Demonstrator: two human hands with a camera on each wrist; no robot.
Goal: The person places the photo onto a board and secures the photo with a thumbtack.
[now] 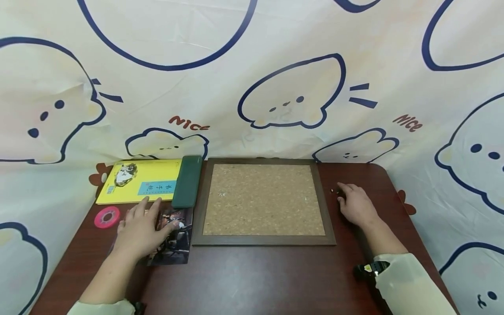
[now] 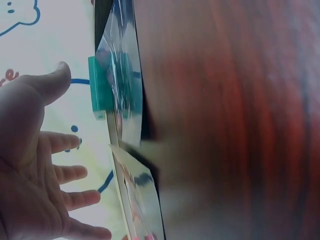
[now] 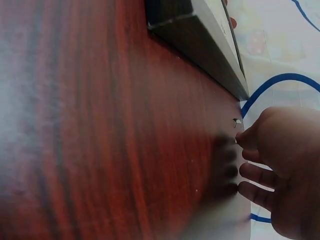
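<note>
My left hand (image 1: 139, 232) is spread over the glossy photo prints (image 1: 179, 240), fingers straight and apart, holding nothing. In the left wrist view the palm and fingers of this hand (image 2: 35, 165) stand to the side of two prints (image 2: 131, 100) with raised edges. At the right, my right hand (image 1: 357, 206) reaches low to the table with its fingers bent, thumb and forefinger apart near small push pins (image 1: 332, 190). One pin (image 3: 237, 122) shows just beyond the fingertips in the right wrist view. The framed cork board (image 1: 264, 201) lies between the hands.
A yellow book (image 1: 130, 181) lies at the back left, with a dark green case (image 1: 188, 181) by its right side. A pink tape roll (image 1: 107, 217) is left of the prints. A patterned curtain (image 1: 224, 96) closes off the back and sides of the brown table (image 1: 252, 280).
</note>
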